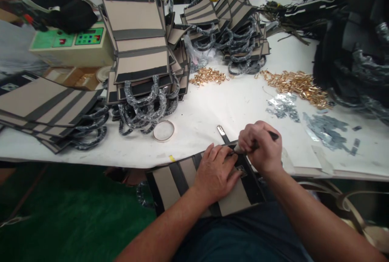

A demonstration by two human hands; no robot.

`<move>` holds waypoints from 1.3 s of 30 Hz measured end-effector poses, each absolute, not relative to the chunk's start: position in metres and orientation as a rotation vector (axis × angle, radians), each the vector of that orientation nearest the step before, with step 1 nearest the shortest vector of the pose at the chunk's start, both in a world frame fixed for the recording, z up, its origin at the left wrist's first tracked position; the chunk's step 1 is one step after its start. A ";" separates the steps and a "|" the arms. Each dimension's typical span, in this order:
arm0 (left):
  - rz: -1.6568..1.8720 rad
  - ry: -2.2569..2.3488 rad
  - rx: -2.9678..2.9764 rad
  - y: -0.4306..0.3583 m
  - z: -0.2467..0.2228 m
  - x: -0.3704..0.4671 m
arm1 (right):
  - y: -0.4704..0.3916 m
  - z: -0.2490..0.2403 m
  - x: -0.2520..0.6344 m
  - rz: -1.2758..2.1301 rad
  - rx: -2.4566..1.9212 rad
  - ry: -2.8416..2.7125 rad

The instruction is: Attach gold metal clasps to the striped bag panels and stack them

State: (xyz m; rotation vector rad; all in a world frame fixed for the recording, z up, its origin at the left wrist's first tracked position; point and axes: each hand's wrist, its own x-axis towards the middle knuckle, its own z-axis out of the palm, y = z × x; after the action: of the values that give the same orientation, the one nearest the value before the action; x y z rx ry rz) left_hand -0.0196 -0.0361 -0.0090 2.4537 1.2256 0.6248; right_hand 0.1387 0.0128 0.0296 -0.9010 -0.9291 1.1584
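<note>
A bag panel (168,187), beige with dark strips and edging, rests partly on the table edge and partly over my lap. My left hand (214,170) lies on it with spread fingers, holding the panel down near its upper right corner. In a closed fist my right hand (263,146) grips a slim tool with a dark handle (273,135); its tip, mostly hidden by my fingers, meets the panel's corner beside my left fingertips. A small metal plate (241,170) sits in the dark strip. A dark strap with a metal end (221,131) sticks out beyond the panel.
Stacked bag panels with plastic-wrapped handles (141,57) stand at the left and back. Gold metal fittings (294,85), more gold pieces (208,76) and flat grey plates (326,130) lie in piles. A tape ring (163,131) and a green-topped machine (73,45) are leftward.
</note>
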 end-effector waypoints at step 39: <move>-0.014 1.342 1.704 0.066 0.023 -0.024 | 0.010 0.052 0.138 1.056 -0.778 -1.213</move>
State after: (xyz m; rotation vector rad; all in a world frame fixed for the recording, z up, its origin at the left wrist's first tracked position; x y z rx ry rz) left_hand -0.0241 0.0664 0.0231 1.7045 1.3422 -0.0136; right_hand 0.1380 0.0095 0.0517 -0.7778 -1.2125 1.0562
